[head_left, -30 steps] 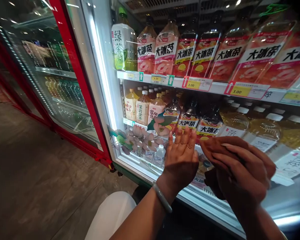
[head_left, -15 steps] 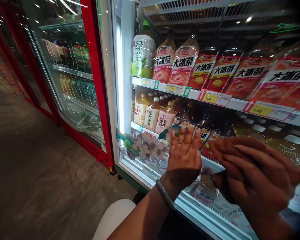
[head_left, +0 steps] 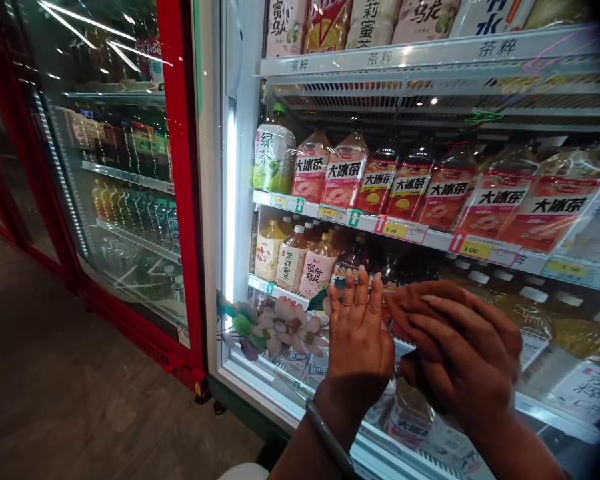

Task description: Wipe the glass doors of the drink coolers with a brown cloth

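Note:
My left hand (head_left: 360, 333) lies flat against the glass door of a drinks fridge, fingers stretched out and pointing up. A grey band (head_left: 327, 433) circles its wrist. Beside its fingers, pink flowers and leaves (head_left: 285, 327) decorate the glass. Just to the right, my right hand (head_left: 470, 353) is closed, its fingers pressed together over what looks like a folded brown cloth (head_left: 400, 303) against the glass. Most of the cloth is hidden under the fingers, and its outline blends with the hand. Behind the glass, bottles of tea (head_left: 317, 267) stand near both hands.
Large iced tea bottles (head_left: 345, 173) line the shelf above, over price tags (head_left: 395, 230). Clear-topped bottles (head_left: 530, 320) fill the lower right. To the left stands another fridge with a red frame (head_left: 180, 200). Grey floor (head_left: 105, 400) lies at lower left.
The view has tilted up, so a higher shelf shows. My right hand has moved left across the glass, closer to my left hand, which stays flat on the door.

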Demonstrator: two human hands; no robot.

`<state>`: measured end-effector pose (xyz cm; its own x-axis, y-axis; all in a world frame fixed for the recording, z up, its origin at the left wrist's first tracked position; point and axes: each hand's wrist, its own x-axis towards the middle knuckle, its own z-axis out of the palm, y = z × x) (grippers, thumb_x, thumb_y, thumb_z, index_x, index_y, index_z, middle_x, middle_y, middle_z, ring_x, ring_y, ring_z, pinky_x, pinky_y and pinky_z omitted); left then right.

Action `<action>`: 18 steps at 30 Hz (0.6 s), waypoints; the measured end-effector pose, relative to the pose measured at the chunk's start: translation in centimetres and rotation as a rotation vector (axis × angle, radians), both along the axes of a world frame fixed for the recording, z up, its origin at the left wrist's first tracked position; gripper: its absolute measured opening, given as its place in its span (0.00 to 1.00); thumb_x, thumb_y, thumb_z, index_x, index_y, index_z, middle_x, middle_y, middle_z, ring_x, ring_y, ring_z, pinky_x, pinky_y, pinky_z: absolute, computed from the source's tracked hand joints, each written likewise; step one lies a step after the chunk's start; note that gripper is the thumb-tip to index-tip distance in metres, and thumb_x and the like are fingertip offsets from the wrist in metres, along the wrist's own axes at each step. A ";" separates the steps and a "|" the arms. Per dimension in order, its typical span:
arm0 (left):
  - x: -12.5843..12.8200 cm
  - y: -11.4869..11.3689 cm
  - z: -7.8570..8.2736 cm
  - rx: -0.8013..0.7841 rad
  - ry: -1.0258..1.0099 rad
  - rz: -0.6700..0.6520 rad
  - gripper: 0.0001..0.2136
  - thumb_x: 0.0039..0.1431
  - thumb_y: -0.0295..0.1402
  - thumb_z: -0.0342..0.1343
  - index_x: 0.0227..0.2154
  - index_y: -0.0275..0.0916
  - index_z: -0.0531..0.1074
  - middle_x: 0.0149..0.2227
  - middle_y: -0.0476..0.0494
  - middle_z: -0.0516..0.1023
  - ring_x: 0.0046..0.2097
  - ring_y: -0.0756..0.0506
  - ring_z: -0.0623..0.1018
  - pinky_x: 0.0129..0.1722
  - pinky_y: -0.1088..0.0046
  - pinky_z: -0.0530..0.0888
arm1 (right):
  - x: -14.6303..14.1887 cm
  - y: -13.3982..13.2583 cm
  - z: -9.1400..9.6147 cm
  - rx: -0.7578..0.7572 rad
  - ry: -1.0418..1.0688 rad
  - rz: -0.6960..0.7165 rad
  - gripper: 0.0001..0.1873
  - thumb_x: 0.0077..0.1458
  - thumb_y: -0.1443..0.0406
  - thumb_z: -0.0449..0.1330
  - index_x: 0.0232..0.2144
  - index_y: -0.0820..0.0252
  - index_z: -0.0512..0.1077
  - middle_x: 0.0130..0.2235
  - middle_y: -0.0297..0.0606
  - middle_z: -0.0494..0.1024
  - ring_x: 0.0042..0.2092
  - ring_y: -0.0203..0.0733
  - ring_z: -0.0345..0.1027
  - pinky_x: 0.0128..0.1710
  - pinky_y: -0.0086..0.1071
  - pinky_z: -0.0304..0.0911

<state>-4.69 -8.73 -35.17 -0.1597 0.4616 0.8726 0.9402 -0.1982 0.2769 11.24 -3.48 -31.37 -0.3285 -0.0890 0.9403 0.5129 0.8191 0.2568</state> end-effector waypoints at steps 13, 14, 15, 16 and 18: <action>-1.2 0.3 0.2 0.066 -0.080 -0.024 0.37 0.69 0.23 0.43 0.77 0.43 0.36 0.78 0.41 0.44 0.78 0.41 0.42 0.77 0.45 0.51 | -2.0 -0.5 -1.0 0.028 -0.044 0.052 0.11 0.64 0.68 0.60 0.47 0.58 0.78 0.54 0.45 0.80 0.65 0.60 0.63 0.65 0.54 0.61; -1.2 0.2 0.3 0.059 -0.079 -0.025 0.38 0.68 0.23 0.43 0.77 0.42 0.36 0.78 0.40 0.43 0.78 0.40 0.42 0.76 0.45 0.51 | -1.8 -0.3 -0.5 0.035 -0.034 0.044 0.11 0.64 0.68 0.61 0.47 0.58 0.78 0.54 0.45 0.79 0.65 0.60 0.63 0.66 0.55 0.60; -1.2 0.1 0.3 0.055 -0.076 -0.024 0.38 0.68 0.22 0.44 0.77 0.42 0.37 0.78 0.40 0.43 0.78 0.40 0.42 0.76 0.44 0.51 | -1.9 -0.1 0.2 0.043 -0.016 0.037 0.11 0.63 0.68 0.62 0.47 0.57 0.78 0.54 0.45 0.79 0.65 0.60 0.63 0.66 0.55 0.60; -1.2 0.1 0.4 0.054 -0.075 -0.021 0.38 0.67 0.22 0.44 0.77 0.41 0.37 0.78 0.39 0.43 0.78 0.39 0.43 0.76 0.44 0.52 | -2.1 -0.1 1.0 0.049 0.009 0.032 0.11 0.62 0.69 0.62 0.47 0.57 0.78 0.55 0.45 0.79 0.66 0.60 0.63 0.67 0.55 0.60; -1.2 0.1 0.6 0.066 -0.080 -0.014 0.39 0.67 0.22 0.45 0.77 0.41 0.37 0.78 0.38 0.43 0.78 0.39 0.44 0.76 0.44 0.52 | -3.1 -0.2 2.1 0.047 0.045 0.025 0.12 0.61 0.70 0.63 0.47 0.56 0.78 0.55 0.43 0.79 0.66 0.59 0.63 0.67 0.55 0.60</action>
<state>-5.87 -8.60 -34.58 -0.2241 0.4065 0.8857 0.9125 -0.2317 0.3372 8.18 -3.66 -29.22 -0.2834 -0.1410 0.9486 0.5045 0.8192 0.2725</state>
